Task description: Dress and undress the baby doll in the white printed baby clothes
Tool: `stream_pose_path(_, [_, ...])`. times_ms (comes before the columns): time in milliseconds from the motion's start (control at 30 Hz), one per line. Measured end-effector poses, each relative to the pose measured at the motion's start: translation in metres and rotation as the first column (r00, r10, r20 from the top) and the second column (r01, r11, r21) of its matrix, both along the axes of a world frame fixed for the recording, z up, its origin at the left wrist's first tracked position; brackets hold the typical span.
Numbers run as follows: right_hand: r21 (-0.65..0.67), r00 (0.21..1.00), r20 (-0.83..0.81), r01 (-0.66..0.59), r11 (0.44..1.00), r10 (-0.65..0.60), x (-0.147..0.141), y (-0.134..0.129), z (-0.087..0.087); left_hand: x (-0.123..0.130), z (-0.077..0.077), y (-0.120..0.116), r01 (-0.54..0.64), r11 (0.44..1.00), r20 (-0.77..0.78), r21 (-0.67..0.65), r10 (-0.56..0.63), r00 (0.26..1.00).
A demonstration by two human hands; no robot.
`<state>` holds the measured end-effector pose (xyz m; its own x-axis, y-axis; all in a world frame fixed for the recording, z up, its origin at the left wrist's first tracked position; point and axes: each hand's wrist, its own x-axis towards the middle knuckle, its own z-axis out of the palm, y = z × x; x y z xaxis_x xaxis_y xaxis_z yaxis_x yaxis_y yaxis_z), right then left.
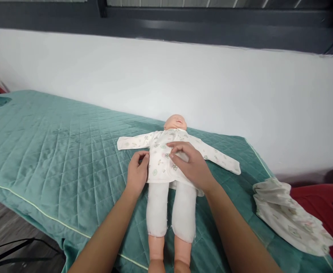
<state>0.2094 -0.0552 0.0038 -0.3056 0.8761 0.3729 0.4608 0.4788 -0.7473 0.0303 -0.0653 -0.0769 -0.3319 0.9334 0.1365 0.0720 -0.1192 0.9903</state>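
My left hand (137, 172) curled at jacket (158, 167) side, can't tell grip; right hand (192, 163) at front, thumb and forefinger parted. Best smooth jacket lightly, doll (175, 121) flat.

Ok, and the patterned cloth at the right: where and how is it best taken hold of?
The patterned cloth is probably best pinched by its bunched upper-left end, from above and the side of the doll, with the right hand. That end lies on the green cover, nearest the hand, and its loose folds look graspable; the other end reaches the cover's edge beside the red object.
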Motion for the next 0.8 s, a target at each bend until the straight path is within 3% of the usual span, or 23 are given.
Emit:
stream_pose_path(67, [-0.002,0.998,0.054,-0.039,0.999,0.039,-0.003,-0.003,0.002,0.0,-0.001,0.0,-0.001,1.0,0.002,0.005,0.001,1.0])
stream_pose_path(167, [0.055,0.998,0.054,0.01,0.998,-0.013,-0.002,-0.007,-0.002,0.0,-0.003,0.001,0.0,1.0,0.003,0.029,0.0,1.0])
stream_pose_path(333, [0.151,0.985,0.146,0.073,0.986,-0.095,0.015,-0.036,-0.034,-0.002,-0.009,0.003,0.004,0.999,-0.02,0.038,-0.004,1.0])
stream_pose_path(433, [0.091,0.99,0.083,0.108,0.99,-0.115,0.033,-0.067,-0.057,-0.003,-0.013,0.004,0.011,0.999,-0.027,0.04,-0.01,1.0])
stream_pose_path(533, [-0.041,0.977,-0.025,0.21,0.977,-0.211,0.045,-0.091,-0.073,-0.003,-0.016,0.005,0.011,0.998,-0.038,0.057,-0.008,0.999])
stream_pose_path(633, [-0.073,0.943,-0.027,0.329,0.941,-0.332,0.047,-0.1,-0.079,-0.003,-0.016,0.005,0.012,0.997,-0.048,0.08,-0.008,0.999])
stream_pose_path(800, [0.092,0.876,0.067,0.472,0.877,-0.478,0.044,-0.097,-0.078,-0.004,-0.019,-0.004,0.041,0.991,-0.109,0.129,-0.026,0.994])
